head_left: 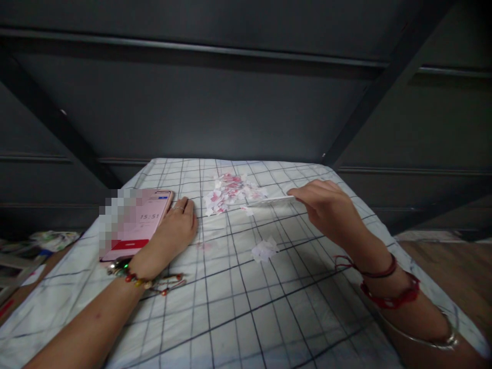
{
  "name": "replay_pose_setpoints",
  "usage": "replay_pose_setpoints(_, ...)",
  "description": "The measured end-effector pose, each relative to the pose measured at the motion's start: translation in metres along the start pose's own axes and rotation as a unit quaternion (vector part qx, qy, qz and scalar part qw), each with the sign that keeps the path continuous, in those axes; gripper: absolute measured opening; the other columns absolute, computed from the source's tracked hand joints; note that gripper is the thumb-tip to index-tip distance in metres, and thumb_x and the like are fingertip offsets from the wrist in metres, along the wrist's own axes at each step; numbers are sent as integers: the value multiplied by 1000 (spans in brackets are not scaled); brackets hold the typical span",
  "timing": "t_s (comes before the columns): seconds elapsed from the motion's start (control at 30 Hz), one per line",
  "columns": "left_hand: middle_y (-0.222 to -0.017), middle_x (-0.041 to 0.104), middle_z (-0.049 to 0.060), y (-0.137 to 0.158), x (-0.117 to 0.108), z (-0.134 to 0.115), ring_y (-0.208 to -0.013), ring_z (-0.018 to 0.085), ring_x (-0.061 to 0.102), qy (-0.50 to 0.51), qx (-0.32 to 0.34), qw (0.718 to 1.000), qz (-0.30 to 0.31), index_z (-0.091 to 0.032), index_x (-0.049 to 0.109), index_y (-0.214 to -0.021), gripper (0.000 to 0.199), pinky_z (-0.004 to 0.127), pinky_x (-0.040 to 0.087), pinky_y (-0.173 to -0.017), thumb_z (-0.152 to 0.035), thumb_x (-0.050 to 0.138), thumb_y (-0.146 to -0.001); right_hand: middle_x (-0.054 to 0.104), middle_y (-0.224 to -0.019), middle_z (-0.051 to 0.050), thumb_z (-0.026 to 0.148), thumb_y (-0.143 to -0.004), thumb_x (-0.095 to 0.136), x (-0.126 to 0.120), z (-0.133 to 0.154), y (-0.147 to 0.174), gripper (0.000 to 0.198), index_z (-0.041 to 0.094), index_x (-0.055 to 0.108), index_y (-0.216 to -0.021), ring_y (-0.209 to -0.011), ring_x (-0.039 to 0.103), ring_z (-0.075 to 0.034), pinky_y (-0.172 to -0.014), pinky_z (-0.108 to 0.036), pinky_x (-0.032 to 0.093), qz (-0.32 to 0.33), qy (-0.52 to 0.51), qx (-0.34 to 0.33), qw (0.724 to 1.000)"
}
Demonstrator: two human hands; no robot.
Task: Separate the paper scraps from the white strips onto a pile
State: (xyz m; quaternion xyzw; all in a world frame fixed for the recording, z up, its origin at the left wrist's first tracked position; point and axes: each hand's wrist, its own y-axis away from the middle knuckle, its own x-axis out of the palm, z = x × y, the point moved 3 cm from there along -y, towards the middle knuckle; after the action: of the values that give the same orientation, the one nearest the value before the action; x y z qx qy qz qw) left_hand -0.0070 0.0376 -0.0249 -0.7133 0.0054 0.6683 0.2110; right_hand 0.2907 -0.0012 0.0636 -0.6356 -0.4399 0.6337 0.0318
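Note:
My right hand [328, 207] pinches one end of a thin white flat piece [274, 199], seen nearly edge-on; I cannot tell exactly what it is. Its far end reaches to the right side of a heap of torn paper scraps [229, 190], white with pink and red patches. Nearer to me lies a small clump of white paper scraps [265, 249]. My left hand [179, 225] rests with its fingers lying on the cloth, against the right edge of a smartphone [134, 225] whose lit screen reads 15:51. Part of that screen is blurred out.
A white checked cloth [230, 318] covers the table. Directly behind the table rises a dark grey panelled wall [200, 102]. At the lower left, beyond the table, stands a pale frame [19, 269]; wooden floor [446, 271] shows at the right.

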Motion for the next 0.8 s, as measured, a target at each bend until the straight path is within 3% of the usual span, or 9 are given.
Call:
replay_pose_setpoints(0.3,-131,48,28,1,-2,-1,-123,33,46,-11,-5,1000,2,2,48,-122,45,51,36,-105,-21,26,-90,68,-73,-3,2,-82,43,-3,-4,1,30,18,67,-87,-72,58,-19,-68,-31,40,-12,7,8,1000)
replay_pose_setpoints(0.57,-132,46,28,0,-6,-4,-127,32,43,-32,-12,999,34,5,45,-124,49,47,33,-108,-22,22,-90,69,-75,-2,2,-82,43,-10,-11,3,29,20,66,-86,-75,61,-18,-72,-30,45,17,-24,-6,1000)
replay_pose_setpoints(0.8,-129,48,30,0,-7,-4,-123,33,47,-24,-3,999,31,4,47,-120,44,49,40,-101,-19,26,-90,68,-73,-3,5,-84,44,-9,-8,3,25,18,66,-86,-72,60,-18,-70,-31,44,-20,-8,-11,1000)
